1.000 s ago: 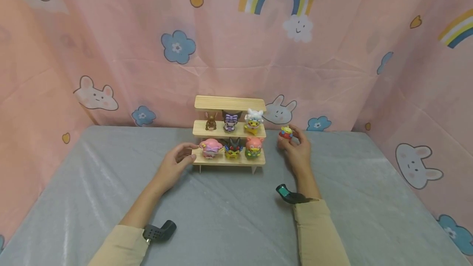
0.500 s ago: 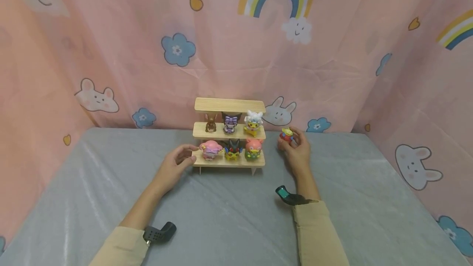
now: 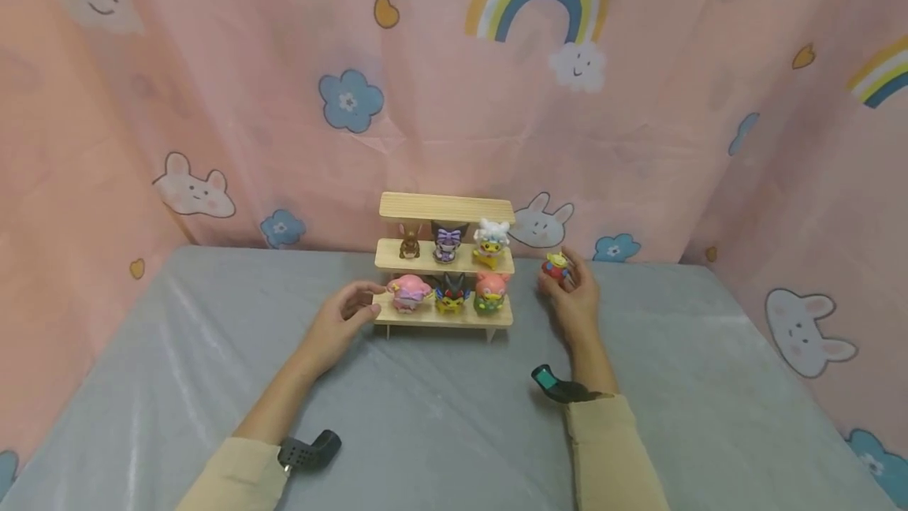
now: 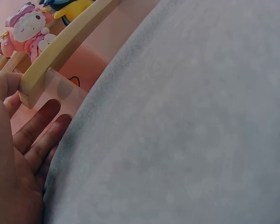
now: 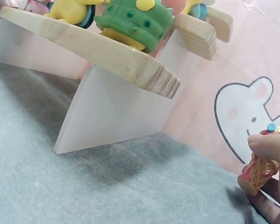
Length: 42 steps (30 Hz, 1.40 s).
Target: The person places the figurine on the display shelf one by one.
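A small wooden three-tier display stand stands on the table. At its left end my left hand holds the tip of the lowest board, the thumb at the board's end and the other fingers spread below it in the left wrist view. To the right of the stand, apart from it, my right hand pinches a small toy figurine, yellow on top with red and blue. In the right wrist view the figurine's base has a brown waffle pattern, and the thumb hides part of its upper body.
The lowest board carries a pink figure, a dark-hooded yellow figure and a pink-and-green figure. A brown figure, a purple-and-black figure and a white-hatted figure stand on the middle board. Behind hangs a pink curtain.
The head view has shifted slightly, so everything appears a little lower and further right. Both hands keep their places, and the figurine stays between the right hand's fingers.
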{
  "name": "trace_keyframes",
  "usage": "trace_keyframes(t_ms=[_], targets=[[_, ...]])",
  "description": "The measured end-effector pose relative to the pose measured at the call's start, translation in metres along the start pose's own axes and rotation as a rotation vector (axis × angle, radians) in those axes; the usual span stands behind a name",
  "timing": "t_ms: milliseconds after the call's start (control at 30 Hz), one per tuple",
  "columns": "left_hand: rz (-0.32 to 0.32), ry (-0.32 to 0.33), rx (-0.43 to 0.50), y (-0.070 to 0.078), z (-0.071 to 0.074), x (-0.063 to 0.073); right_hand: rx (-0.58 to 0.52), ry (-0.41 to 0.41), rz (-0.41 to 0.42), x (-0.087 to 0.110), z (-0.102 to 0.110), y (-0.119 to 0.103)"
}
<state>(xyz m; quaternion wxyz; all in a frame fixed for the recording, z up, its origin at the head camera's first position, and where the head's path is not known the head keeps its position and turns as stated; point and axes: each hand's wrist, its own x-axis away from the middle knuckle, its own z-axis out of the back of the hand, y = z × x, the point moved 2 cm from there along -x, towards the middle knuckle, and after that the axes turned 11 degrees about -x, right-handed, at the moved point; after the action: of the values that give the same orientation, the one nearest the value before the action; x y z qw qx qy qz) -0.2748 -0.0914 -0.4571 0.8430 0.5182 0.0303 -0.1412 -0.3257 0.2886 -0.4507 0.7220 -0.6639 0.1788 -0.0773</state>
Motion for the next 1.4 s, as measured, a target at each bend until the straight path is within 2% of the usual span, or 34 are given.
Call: trace_keyframes(t_ms=[233, 433, 667, 867, 1200, 1400], targets=[[-0.015, 0.013, -0.016, 0.0014, 0.0017, -0.0031, -0.026, 0.000, 0.032, -0.0013, -0.0012, -0.0020], [-0.003, 0.005, -0.009, -0.0029, 0.0004, -0.0014, -0.003, -0.025, 0.001, 0.0003, -0.0023, 0.0004], [-0.032, -0.002, 0.009, -0.0044, -0.0019, -0.0008, 0.037, -0.023, 0.006, 0.0029, -0.0008, 0.0025], [-0.028, 0.013, 0.007, -0.0050, -0.0018, 0.0005, 0.055, -0.040, -0.039, 0.0030, -0.0019, 0.0033], [-0.017, 0.017, 0.006, -0.0034, -0.0011, -0.0022, 0.065, -0.051, -0.036, 0.0037, -0.0030, 0.0013], [-0.019, 0.011, 0.006, -0.0023, -0.0008, 0.0009, 0.092, -0.064, -0.019, 0.0039, -0.0044, 0.0016]])
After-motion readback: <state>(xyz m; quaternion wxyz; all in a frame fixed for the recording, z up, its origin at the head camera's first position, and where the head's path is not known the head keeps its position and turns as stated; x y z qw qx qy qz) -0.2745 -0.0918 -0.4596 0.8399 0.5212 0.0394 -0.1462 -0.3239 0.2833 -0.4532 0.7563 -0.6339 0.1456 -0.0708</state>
